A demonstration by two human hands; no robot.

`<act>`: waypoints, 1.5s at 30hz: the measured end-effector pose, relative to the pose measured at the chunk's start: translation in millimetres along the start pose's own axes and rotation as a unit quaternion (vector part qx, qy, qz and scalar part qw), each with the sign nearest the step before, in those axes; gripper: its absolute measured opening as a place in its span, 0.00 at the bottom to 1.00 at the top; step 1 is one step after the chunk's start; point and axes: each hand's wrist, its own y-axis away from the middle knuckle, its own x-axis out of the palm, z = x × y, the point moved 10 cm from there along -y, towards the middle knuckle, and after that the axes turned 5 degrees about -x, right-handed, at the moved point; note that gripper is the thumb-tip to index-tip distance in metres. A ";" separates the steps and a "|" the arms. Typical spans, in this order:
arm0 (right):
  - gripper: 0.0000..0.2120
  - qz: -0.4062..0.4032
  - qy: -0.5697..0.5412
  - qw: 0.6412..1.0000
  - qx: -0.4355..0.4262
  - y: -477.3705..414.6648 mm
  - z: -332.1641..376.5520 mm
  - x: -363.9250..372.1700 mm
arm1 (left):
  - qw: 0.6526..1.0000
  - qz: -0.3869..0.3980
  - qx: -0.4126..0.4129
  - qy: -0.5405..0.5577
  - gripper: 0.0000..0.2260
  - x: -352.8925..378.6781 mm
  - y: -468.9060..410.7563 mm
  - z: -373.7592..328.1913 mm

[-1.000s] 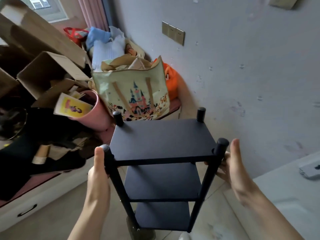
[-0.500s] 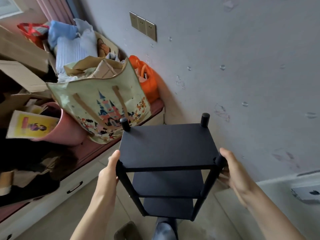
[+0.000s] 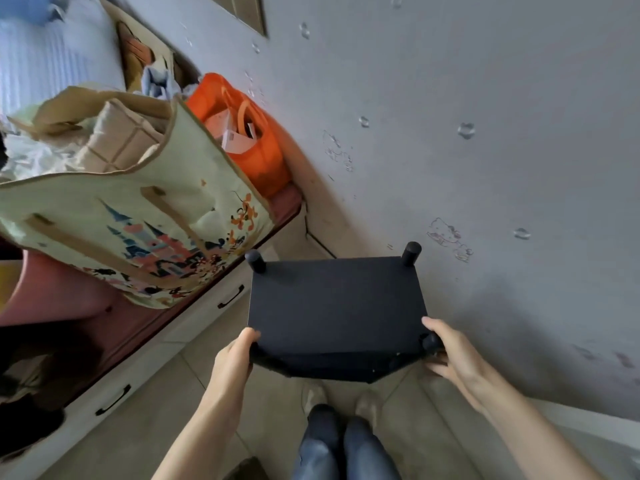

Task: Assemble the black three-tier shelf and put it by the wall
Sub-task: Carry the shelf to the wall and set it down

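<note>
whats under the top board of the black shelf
Below the top board only a dark lower strip of the shelf shows at its near edge, then floor tile. The lower tiers are otherwise covered.

Matt black shelf (image 3: 336, 306), cloth tote bag (image 3: 138, 220), rough wall (image 3: 485, 168)

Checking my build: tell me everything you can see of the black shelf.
The black shelf is seen from above: a matte, rectangular top board with round post tips standing up at the far corners. The left hand and right hand hold its near corner posts. It is upright, close to the grey wall.
</note>
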 end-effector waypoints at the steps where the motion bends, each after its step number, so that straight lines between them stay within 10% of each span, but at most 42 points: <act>1: 0.11 -0.006 -0.008 1.000 0.006 -13.4 -0.8 -1.2 | 1.000 -0.006 0.001 -0.005 0.20 6.5 -11.8 -2.0; 14: 0.12 -0.001 0.052 0.995 0.087 -177.8 -69.3 -12.2 | 0.997 -0.058 -0.029 0.032 0.06 58.9 -176.3 35.0; 26: 0.08 -0.003 0.003 0.994 0.105 -233.9 -118.0 8.5 | 0.996 -0.053 -0.001 0.069 0.19 64.0 -250.6 58.7; 39: 0.07 0.014 0.208 0.976 0.063 -240.1 -119.3 33.2 | 0.982 -0.174 -0.006 0.069 0.05 36.3 -265.7 66.0; 45: 0.08 0.044 0.331 0.942 0.045 -246.8 -102.8 27.9 | 0.956 -0.233 -0.013 0.178 0.24 50.0 -251.2 76.5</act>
